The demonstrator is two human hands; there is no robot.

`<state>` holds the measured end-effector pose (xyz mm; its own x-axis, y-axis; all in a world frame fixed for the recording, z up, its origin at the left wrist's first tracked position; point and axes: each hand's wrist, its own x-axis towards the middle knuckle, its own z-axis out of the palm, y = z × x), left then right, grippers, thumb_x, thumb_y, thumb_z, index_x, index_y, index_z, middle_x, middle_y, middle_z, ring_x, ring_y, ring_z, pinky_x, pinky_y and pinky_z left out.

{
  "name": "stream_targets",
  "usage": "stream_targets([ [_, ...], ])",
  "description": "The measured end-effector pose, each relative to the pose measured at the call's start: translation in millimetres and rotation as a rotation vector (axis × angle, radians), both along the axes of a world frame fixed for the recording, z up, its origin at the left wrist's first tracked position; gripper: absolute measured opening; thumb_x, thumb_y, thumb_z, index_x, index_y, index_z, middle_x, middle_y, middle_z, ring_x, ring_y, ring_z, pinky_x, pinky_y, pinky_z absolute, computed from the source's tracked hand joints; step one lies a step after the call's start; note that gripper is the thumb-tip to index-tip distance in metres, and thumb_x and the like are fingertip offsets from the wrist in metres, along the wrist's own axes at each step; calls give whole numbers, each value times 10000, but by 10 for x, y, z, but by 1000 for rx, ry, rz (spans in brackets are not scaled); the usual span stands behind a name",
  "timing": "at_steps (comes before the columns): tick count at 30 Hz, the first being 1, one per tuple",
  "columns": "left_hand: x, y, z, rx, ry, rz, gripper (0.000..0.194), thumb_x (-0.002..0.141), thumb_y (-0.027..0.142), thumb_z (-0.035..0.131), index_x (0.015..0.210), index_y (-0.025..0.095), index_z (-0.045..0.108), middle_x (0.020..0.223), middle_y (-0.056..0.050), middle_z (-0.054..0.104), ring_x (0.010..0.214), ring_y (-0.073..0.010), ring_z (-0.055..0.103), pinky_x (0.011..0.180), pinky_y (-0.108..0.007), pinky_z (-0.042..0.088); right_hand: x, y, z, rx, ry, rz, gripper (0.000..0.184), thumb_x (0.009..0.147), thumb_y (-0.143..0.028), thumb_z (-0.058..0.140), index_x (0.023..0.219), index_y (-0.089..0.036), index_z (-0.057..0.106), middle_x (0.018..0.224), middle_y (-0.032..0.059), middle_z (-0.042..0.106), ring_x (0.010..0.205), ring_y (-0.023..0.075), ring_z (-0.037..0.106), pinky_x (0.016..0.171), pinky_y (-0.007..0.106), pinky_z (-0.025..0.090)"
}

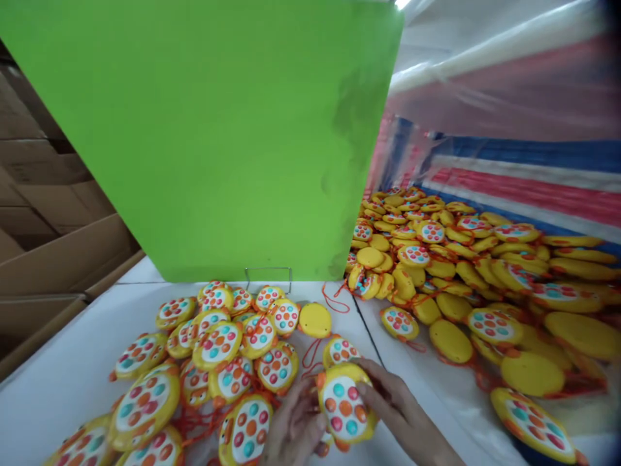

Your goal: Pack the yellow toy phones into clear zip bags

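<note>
Both my hands hold one yellow bubble toy (345, 404) with coloured dots on a white face, low in the middle of the view. My left hand (295, 427) grips its left edge with curled fingers. My right hand (400, 411) wraps its right side, fingers over the rim. Several more of the same toys (213, 353) with orange cords lie in a spread on the white table (63, 375) to the left of my hands.
A large heap of yellow toys (466, 272) fills a clear plastic sheet at the right. A green board (218, 129) stands upright behind the table on a wire stand (268, 277). Cardboard boxes (53, 252) line the left side.
</note>
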<state>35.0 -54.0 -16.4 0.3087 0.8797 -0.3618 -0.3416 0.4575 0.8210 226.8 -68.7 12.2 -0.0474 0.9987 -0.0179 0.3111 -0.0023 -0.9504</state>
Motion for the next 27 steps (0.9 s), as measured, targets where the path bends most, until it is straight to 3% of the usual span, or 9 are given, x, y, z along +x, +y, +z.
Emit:
stream_targets([
  [5, -6, -61, 65, 88, -102, -102, 577, 595, 342, 805, 1118, 218, 596, 1099, -97, 672, 1024, -299, 604, 860, -368, 496, -278, -126, -97, -18, 210, 29, 388, 861, -419, 511, 1194, -221, 520, 1133, 67, 633, 1001, 210, 590, 851, 309, 482],
  [8, -59, -107, 7, 74, -148, -97, 615, 615, 361, 788, 1166, 215, 557, 1113, -105, 665, 1032, -310, 600, 851, -394, 504, -365, -168, -190, -29, 356, -8, 467, 804, -398, 608, 1226, -246, 478, 1205, 61, 601, 1064, 224, 573, 909, 332, 464],
  [11, -94, -159, -75, 70, -182, -67, 665, 606, 310, 803, 1199, 208, 518, 1140, -111, 651, 1049, -305, 592, 859, -386, 502, -421, -201, -231, -43, 397, -22, 432, 800, -391, 613, 1188, -231, 512, 1193, 77, 612, 1044, 243, 586, 883, 351, 480],
  [14, -117, -185, -113, 63, -167, -52, 694, 603, 301, 809, 1210, 186, 491, 1123, -127, 656, 1017, -306, 610, 796, -364, 530, -452, -232, -224, -95, 413, -19, 434, 812, -413, 589, 1200, -231, 515, 1230, 81, 591, 1080, 253, 561, 905, 374, 465],
  [18, -147, -193, -112, -145, -137, -59, 998, 556, 316, 838, 1356, 186, 255, 1064, -140, 678, 867, -319, 669, 564, -337, 562, -456, -290, -255, -154, 467, -81, 473, 806, -444, 586, 1234, -260, 499, 1294, 61, 543, 1153, 254, 512, 949, 373, 441],
  [20, -156, -205, -123, -215, -159, -96, 1106, 513, 308, 862, 1377, 171, 186, 1017, -141, 693, 778, -307, 687, 530, -333, 558, -443, -314, -301, -169, 425, -78, 478, 813, -451, 574, 1248, -271, 492, 1311, 54, 527, 1167, 252, 501, 965, 370, 432],
  [22, -158, -223, -139, -211, -171, -93, 1121, 494, 306, 873, 1376, 175, 192, 999, -135, 698, 745, -292, 692, 521, -318, 555, -428, -324, -349, -175, 358, -68, 475, 827, -457, 550, 1262, -278, 481, 1333, 48, 506, 1187, 250, 483, 984, 371, 417],
  [25, -155, -247, -138, -183, -144, -59, 989, 542, 340, 846, 1343, 208, 281, 1026, -128, 688, 760, -295, 695, 474, -294, 543, -419, -321, -384, -181, 292, -86, 488, 832, -484, 523, 1272, -277, 476, 1363, 44, 476, 1221, 252, 451, 1013, 383, 388],
  [27, -162, -255, -105, -190, -171, -46, 891, 538, 341, 847, 1283, 210, 377, 1042, -117, 685, 830, -304, 687, 555, -322, 562, -431, -318, -371, -195, 264, -112, 509, 814, -513, 529, 1259, -268, 498, 1359, 49, 484, 1224, 260, 449, 1022, 399, 376],
])
